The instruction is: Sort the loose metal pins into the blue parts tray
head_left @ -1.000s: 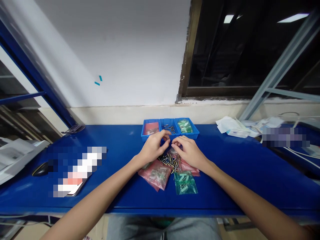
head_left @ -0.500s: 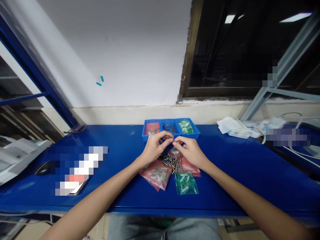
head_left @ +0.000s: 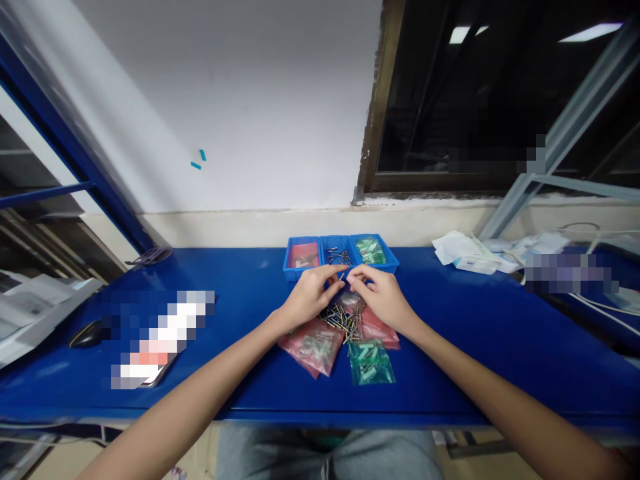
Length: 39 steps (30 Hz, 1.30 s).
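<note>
Fingers bent in a pinch, my left hand (head_left: 314, 291) hovers above a pile of thin metal screws or pins (head_left: 344, 321). A tiny bright sliver, perhaps one of those metal pieces, shows at its thumb and index finger. My right hand (head_left: 381, 295) faces it, also pinching, fingertips close to the left ones; what it grips is hidden. Pink bags (head_left: 320, 352) with small pale parts lie below my left hand, and another pink bag (head_left: 379, 328) lies under the right. Nearest me is a green zip bag (head_left: 371, 363) holding white plugs.
Three joined blue bins (head_left: 303, 273) stand behind my hands, holding pink bags, metal pieces and green bags. To the left lie a blurred-out phone-like object (head_left: 165, 340) and a black mouse (head_left: 86, 335). White packets (head_left: 465, 253) and cables lie at right by a metal frame.
My fingertips have parted slightly, and a small bright sliver now shows between them by my left thumb. The pile and bags look unchanged; the view has shifted a little.
</note>
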Available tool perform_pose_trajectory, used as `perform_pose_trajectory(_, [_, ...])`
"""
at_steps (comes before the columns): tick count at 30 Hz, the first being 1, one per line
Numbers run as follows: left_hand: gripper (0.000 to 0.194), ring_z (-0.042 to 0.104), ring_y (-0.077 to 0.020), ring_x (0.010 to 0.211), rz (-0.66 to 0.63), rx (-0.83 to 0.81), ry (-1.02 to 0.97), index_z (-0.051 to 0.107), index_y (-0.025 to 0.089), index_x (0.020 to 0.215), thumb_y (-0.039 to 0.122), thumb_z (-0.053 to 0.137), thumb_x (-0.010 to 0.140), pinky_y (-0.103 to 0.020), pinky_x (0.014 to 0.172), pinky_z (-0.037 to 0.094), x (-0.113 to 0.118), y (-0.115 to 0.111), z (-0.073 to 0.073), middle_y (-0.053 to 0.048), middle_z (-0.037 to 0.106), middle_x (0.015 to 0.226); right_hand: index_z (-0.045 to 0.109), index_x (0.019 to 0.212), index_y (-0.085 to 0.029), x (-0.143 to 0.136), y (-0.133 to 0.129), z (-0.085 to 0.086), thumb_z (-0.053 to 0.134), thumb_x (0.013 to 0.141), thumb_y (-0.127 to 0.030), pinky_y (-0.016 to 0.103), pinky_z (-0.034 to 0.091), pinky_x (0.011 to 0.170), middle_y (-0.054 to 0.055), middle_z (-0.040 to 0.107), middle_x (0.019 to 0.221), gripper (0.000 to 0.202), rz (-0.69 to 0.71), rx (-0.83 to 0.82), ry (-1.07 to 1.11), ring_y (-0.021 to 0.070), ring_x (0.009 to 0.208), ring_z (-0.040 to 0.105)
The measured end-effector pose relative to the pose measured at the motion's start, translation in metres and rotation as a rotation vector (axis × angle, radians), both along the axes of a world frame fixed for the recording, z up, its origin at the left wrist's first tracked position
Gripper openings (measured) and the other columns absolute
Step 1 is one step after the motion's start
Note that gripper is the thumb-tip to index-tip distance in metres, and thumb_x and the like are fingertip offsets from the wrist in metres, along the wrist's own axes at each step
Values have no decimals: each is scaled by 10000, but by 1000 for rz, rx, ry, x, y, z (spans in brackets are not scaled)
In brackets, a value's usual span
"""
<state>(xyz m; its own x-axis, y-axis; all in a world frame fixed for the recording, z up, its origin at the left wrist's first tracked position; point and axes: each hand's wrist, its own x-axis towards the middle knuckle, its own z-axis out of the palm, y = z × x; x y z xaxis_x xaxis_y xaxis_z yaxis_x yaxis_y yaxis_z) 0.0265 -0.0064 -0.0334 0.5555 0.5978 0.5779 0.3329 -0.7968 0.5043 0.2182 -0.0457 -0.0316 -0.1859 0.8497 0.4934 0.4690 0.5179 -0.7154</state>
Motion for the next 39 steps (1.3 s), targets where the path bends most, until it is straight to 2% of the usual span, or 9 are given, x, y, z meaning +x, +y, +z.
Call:
perform_pose_trajectory(2, [271,647,-166,846,11,17,-13,633,191,1216,192,567,953,-318,787,510,-1,2,0,-60,713,1026,643,842,-195,0,1,-1,542,947,-292,274,464,658,8,674,753,175,2,-5,-13,164,708,625])
perform_pose_trajectory(7, [95,630,-121,718,22,-109,-123,657,167,996,227,615,936,-247,685,502,-1,3,1,-9,703,847,667,894,-194,-2,1,-3,575,920,-229,254,448,656,2,697,791,101,24,-16,-61,152,713,636])
perform_pose_trajectory(14, [192,609,-120,670,25,-173,-145,677,156,835,337,674,900,-238,638,483,1,0,2,-22,713,797,663,894,-192,-5,-1,-5,563,930,-200,243,433,644,-13,688,773,107,36,-5,-124,134,666,609])
perform_pose_trajectory(20, [191,616,-125,741,131,-81,-204,654,162,1027,316,647,915,-228,625,467,0,-3,13,-32,690,887,626,875,-190,3,1,0,515,957,-190,307,448,773,32,668,852,138,-71,197,-334,189,837,604])
perform_pose_trajectory(26, [167,547,-113,675,242,40,-231,618,154,1066,243,554,940,-235,622,446,-14,9,19,-21,626,826,639,905,-168,7,41,23,467,968,-189,360,461,831,89,664,917,184,-232,343,-648,243,943,575])
perform_pose_trajectory(28, [158,543,-109,664,241,44,-206,616,155,1057,217,543,932,-237,632,443,-19,14,19,-13,625,810,649,946,-157,6,49,29,442,987,-208,371,468,839,105,667,945,217,-264,345,-688,255,972,569])
perform_pose_trajectory(31, [141,544,-104,633,169,-11,-127,616,154,1022,208,522,932,-231,616,432,-25,18,22,-1,632,764,642,1045,-136,4,42,30,394,1009,-219,384,471,873,125,657,1013,264,-246,388,-698,260,1021,553])
perform_pose_trajectory(35, [155,540,-108,603,14,-54,104,644,155,960,212,503,924,-237,591,410,-31,16,31,1,636,716,649,1001,-148,7,13,17,389,1011,-213,388,451,928,106,647,999,268,-88,401,-708,242,1008,545])
perform_pose_trajectory(39, [185,575,-127,627,-26,-34,360,683,148,970,211,525,897,-255,610,413,-32,15,32,-27,672,746,646,928,-168,11,1,4,428,1002,-196,350,463,859,69,648,922,231,-13,260,-629,211,925,557])
